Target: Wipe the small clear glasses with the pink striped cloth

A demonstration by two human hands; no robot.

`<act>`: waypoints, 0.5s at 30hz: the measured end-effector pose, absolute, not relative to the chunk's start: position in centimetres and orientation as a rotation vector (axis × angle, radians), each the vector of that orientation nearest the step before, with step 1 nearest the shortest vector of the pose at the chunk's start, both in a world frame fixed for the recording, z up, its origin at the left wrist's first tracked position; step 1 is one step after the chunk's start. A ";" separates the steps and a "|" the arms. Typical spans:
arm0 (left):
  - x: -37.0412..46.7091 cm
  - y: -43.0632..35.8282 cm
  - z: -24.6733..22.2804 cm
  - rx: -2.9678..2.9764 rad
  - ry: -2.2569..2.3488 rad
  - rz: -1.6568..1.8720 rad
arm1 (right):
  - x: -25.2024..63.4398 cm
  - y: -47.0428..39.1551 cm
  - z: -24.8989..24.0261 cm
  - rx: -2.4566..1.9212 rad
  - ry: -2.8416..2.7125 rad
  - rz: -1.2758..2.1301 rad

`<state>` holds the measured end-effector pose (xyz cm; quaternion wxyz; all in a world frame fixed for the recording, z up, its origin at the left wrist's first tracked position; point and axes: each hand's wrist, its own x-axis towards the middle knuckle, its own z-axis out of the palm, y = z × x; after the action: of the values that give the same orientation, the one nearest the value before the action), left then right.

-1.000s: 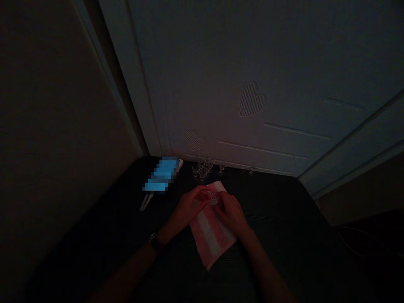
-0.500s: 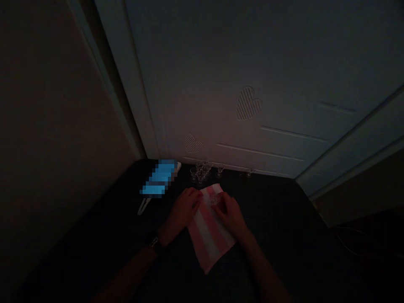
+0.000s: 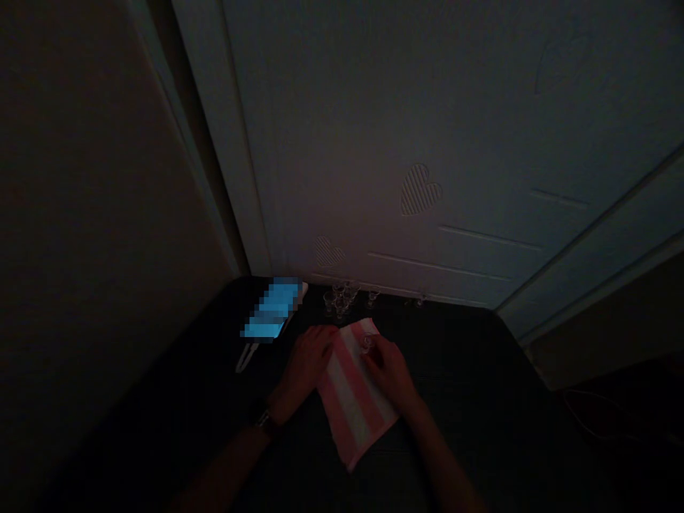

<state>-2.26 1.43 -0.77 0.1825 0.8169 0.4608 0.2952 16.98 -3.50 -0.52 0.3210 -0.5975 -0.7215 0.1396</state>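
Note:
A pink-and-white striped cloth (image 3: 353, 388) lies spread on a dark tabletop. My right hand (image 3: 390, 367) is closed on a small clear glass (image 3: 366, 344), holding it low over the upper part of the cloth. The fingers hide part of that glass. My left hand (image 3: 311, 356), with a dark watch (image 3: 261, 413) at its wrist, rests along the cloth's upper left edge. Its fingers lie fairly flat, with the fingertips on the cloth. Behind the cloth stands a cluster of several small clear glasses (image 3: 340, 299). Dim light blurs the details.
A lit phone (image 3: 272, 310) with a blurred screen leans at the back left, a white loop (image 3: 246, 358) in front of it. Two more small glasses, one nearer (image 3: 372, 298) and one farther right (image 3: 422, 299), stand along the pale panel (image 3: 363, 178) with embossed hearts.
The view has tilted up slightly, so the table sits lower. My right fingers have shifted on the small glass, which is now at a different angle. My left hand stays at the cloth's edge.

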 end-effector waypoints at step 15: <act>-2.2 2.1 0.2 1.787 1.053 0.971 | 16.9 -3.8 -0.4 -1.467 -2.103 0.261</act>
<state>-2.17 2.14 0.22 0.4131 0.7107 0.4186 0.3862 16.94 -3.77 -0.36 0.2784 -0.5467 -0.7837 0.0971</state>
